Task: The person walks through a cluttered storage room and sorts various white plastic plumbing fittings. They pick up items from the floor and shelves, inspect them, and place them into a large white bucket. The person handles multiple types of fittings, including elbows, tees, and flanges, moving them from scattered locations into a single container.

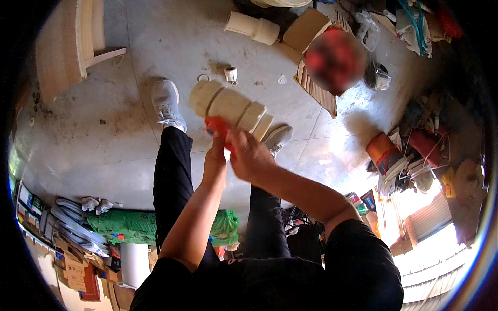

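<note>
Both of my hands meet in front of me, at the near side of a large beige plastic pipe fitting [231, 105]. My left hand [215, 161] grips a small red object [216, 126] with a blue spot, its thumb pressed along it. Curled fingers of my right hand [251, 155] close on the same red object from the right. Fingers hide much of it, so its exact kind is unclear. A bit of white shows between the hands. The fitting overlaps my right shoe [279, 138]; whether it is held up or rests on something I cannot tell.
On the concrete floor [155, 50] lie a small white pipe fitting [230, 74], a ring [203, 77] and another beige pipe [253, 28]. An opened cardboard box [307, 29] sits at upper right. Wooden furniture [62, 50] stands upper left; a green-wrapped bundle [120, 225] lies behind me.
</note>
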Tool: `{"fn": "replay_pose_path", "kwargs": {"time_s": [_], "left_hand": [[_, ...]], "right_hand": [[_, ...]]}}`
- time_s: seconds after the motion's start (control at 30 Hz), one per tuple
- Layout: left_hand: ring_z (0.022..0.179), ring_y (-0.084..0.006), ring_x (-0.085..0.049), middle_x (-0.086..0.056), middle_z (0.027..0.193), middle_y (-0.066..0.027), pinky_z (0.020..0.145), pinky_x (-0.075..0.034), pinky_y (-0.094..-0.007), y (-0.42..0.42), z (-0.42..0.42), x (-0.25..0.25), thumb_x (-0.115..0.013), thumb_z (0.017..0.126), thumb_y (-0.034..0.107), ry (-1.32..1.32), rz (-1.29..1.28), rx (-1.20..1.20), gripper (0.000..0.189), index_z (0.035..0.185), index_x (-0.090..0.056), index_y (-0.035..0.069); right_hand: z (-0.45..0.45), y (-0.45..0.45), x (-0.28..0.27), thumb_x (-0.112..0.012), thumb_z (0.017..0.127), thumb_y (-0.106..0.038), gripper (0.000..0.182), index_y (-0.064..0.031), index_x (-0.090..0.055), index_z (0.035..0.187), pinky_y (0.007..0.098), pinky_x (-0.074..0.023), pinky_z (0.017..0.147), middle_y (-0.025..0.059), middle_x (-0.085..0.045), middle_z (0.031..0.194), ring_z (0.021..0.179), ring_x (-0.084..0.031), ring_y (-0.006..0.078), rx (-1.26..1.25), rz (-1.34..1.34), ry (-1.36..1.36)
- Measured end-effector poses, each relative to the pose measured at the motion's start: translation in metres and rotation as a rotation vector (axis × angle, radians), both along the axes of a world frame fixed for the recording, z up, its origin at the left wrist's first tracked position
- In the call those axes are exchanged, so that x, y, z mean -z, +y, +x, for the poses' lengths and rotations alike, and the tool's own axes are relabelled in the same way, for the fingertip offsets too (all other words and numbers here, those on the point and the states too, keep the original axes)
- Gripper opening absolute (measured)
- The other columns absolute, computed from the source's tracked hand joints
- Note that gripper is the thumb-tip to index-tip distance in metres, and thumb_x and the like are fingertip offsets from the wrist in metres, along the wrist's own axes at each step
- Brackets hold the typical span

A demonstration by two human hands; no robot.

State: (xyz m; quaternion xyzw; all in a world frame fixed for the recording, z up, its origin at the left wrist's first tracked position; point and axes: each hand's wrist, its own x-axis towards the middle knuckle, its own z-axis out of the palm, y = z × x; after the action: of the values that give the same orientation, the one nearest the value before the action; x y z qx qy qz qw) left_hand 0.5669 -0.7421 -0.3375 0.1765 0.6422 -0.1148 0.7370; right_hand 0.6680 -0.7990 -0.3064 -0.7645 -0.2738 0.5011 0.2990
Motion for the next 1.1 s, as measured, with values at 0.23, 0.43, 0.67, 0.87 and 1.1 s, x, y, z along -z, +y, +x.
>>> {"fn": "replay_pose_path", "kwargs": {"time_s": [0.23, 0.43, 0.67, 0.87, 1.1], "left_hand": [[0.086, -0.0161, -0.054, -0.057, 0.088, -0.0042, 0.079, -0.041, -0.028, -0.009, -0.02, 0.018, -0.053, 0.077, 0.03, -0.123, -0.359, -0.518, 0.028, 0.093, -0.055, 0.006], [0.078, -0.0142, -0.049, -0.052, 0.083, -0.003, 0.071, -0.04, -0.0291, -0.027, 0.004, 0.014, -0.057, 0.072, 0.026, 0.124, -0.099, -0.552, 0.025, 0.087, -0.053, 0.007], [0.082, -0.0166, -0.05, -0.051, 0.087, -0.0049, 0.071, -0.04, -0.0297, -0.032, 0.018, 0.004, -0.054, 0.071, 0.024, 0.267, -0.103, -0.548, 0.029, 0.093, -0.05, 0.004], [0.083, -0.0184, -0.051, -0.049, 0.092, -0.0062, 0.068, -0.043, -0.0317, -0.042, 0.025, -0.005, -0.051, 0.074, 0.022, 0.298, -0.189, -0.589, 0.034, 0.101, -0.046, 0.002], [0.078, -0.0154, -0.051, -0.05, 0.087, -0.0029, 0.067, -0.041, -0.0281, -0.036, 0.026, -0.003, -0.053, 0.073, 0.021, 0.273, -0.227, -0.57, 0.028, 0.096, -0.048, 0.007]], "right_hand": [[0.003, 0.012, -0.01, -0.049, 0.07, 0.002, 0.019, 0.0002, -0.041, 0.087, 0.0431, -0.0448, 0.067, 0.0215, -0.055, 0.08, 0.081, -0.055, 0.037, -0.317, -0.029, 0.163], [0.055, 0.06, -0.013, -0.052, 0.073, -0.018, 0.014, -0.0066, -0.052, 0.082, 0.0417, -0.0463, 0.057, 0.015, -0.057, 0.065, 0.065, -0.059, 0.0316, -0.675, -0.248, -0.01], [0.14, 0.096, 0.164, -0.053, 0.072, -0.017, 0.015, -0.0093, -0.058, 0.083, 0.0405, -0.0446, 0.073, 0.0054, -0.058, 0.094, 0.095, -0.052, 0.0257, -0.934, -0.195, -0.76], [0.179, 0.04, 0.246, -0.049, 0.075, -0.015, 0.019, -0.0119, -0.06, 0.09, 0.0466, -0.0342, 0.085, 0.0039, -0.055, 0.093, 0.092, -0.051, 0.0237, -1.373, -0.059, -1.109], [0.164, 0.031, 0.207, -0.052, 0.074, -0.016, 0.044, -0.0157, -0.044, 0.118, 0.0409, -0.0355, 0.076, 0.0117, -0.055, 0.09, 0.079, -0.054, 0.0217, -1.102, -0.183, -1.164]]}}
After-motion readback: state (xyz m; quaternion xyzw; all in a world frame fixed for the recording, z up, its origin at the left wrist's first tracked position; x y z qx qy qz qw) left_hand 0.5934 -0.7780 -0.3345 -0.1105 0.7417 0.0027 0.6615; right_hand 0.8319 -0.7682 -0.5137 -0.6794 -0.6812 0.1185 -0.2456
